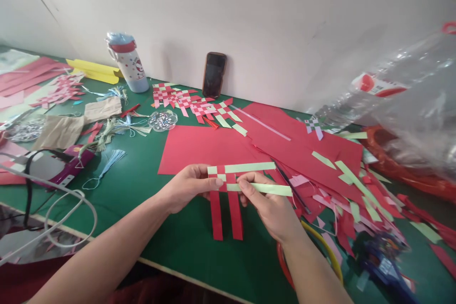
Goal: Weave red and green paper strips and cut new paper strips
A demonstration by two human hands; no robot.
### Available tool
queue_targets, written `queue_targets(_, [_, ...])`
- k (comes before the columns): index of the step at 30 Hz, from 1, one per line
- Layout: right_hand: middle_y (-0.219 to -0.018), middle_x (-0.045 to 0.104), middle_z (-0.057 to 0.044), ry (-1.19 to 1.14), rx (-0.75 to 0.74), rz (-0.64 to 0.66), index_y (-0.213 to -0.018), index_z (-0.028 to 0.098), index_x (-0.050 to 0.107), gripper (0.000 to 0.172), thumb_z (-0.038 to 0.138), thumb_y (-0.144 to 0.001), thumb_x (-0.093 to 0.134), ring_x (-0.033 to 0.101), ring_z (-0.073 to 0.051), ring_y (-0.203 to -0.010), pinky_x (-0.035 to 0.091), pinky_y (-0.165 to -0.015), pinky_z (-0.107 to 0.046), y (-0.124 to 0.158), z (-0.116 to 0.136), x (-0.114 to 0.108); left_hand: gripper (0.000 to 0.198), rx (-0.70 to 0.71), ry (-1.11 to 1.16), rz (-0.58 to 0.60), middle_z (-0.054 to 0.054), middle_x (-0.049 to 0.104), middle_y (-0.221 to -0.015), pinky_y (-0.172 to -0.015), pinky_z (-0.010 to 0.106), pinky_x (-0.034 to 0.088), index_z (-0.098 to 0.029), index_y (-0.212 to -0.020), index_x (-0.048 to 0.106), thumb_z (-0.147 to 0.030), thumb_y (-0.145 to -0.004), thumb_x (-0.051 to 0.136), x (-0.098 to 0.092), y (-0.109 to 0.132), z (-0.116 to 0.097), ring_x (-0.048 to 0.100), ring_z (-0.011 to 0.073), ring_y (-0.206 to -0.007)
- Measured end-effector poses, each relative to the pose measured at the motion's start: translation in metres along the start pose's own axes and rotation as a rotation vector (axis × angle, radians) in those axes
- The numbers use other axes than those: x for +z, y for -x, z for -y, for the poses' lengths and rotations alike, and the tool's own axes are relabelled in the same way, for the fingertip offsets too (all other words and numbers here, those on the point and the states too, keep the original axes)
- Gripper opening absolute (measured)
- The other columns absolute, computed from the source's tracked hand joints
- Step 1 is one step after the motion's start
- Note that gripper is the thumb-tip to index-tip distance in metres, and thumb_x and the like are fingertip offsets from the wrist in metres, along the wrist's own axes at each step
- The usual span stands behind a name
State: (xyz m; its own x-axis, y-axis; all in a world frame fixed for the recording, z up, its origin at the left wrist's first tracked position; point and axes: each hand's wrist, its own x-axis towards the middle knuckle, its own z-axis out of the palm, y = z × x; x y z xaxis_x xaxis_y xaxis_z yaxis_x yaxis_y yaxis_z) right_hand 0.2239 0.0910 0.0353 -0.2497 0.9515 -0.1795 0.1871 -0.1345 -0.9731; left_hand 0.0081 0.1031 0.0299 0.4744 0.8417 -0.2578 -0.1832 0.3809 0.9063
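Between my two hands is a small piece of woven paper strips [221, 176], red and pale green in a check pattern. Two red strips [235, 218] hang down from it, and two pale green strips [254, 167] stretch out to the right. My left hand [190, 183] pinches the woven part at its left side, thumb on top. With thumb and fingers closed, my right hand [263, 202] grips the lower green strip near the weave. The fingertips under the paper are partly hidden.
Red paper sheets [199, 145] lie behind my hands, with finished woven pieces [194, 104] beyond. A phone [214, 74] leans on the wall near a bottle [130, 64]. Paper scraps [359, 199] and a blue tape dispenser [386, 266] are at right; tassels [112, 161] at left.
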Motion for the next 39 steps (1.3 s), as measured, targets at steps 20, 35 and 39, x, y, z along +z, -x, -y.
queue_targets(20, [-0.081, 0.066, -0.001, 0.167, 0.056, 0.183, -0.112, 0.022, 0.062, 0.045, 0.054, -0.081, 0.066, 0.062, -0.016, -0.072, 0.054, -0.068, -0.030, 0.005, 0.015, 0.000, 0.022, 0.089, 0.087, -0.066, 0.004, 0.070, -0.075, -0.071, 0.025, 0.050, -0.014, -0.083, 0.075, -0.035, -0.078, 0.078, 0.002, -0.003, 0.001, 0.062, 0.0125, -0.069])
queue_targets(35, [-0.103, 0.072, -0.012, 1.138, 0.016, -0.420, -0.116, 0.021, 0.059, 0.046, 0.053, -0.085, 0.048, 0.070, -0.028, -0.094, 0.055, -0.074, -0.037, 0.122, -0.036, -0.058, 0.026, -0.007, 0.209, -0.115, 0.002, 0.067, -0.070, -0.064, 0.025, 0.058, -0.012, -0.082, 0.074, -0.033, -0.070, 0.084, 0.000, -0.002, 0.003, 0.064, 0.0120, -0.063])
queue_targets(39, [-0.104, 0.071, -0.014, 1.242, 0.021, -0.450, -0.123, 0.018, 0.056, 0.052, 0.051, -0.084, 0.048, 0.069, -0.031, -0.095, 0.054, -0.071, -0.038, 0.119, -0.055, -0.053, 0.027, 0.010, 0.190, -0.142, 0.002, 0.068, -0.073, -0.066, 0.025, 0.057, -0.014, -0.080, 0.071, -0.030, -0.066, 0.087, 0.000, -0.003, 0.006, 0.066, 0.0127, -0.067])
